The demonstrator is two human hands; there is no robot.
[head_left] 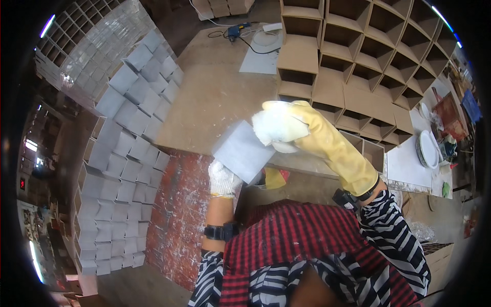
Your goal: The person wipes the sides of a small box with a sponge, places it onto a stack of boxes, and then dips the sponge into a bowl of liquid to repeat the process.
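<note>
Red-and-black checked fabric (296, 225) sits closest to the camera, worn over zigzag sleeves (393, 233), and just past it both hands are busy with one gray box (243, 151). Looks to me like the step here is wiping or dabbing the box's outer faces with a puffy white sponge (273, 125), though I can't tell if it's pressing right now or just passing in front of the edge. My guess is the next move calls for a steady grip on the box, a light stroke across the face, then a turn to reach another side. Box is held up in the air around the far right corner of the paint-spattered red worktop (174, 204), tilted so one corner points down. Left hand (223, 180), in a white knit glove, reaches nearly straight up and has the box by its lower left corner, fingers mostly hidden behind it. Right hand (302, 115), in a long yellow glove, comes in slantwise from the right, elbow out, fingers curled round the sponge. Stacked gray boxes (123, 148) stand along the worktop's left edge, fwiw.
</note>
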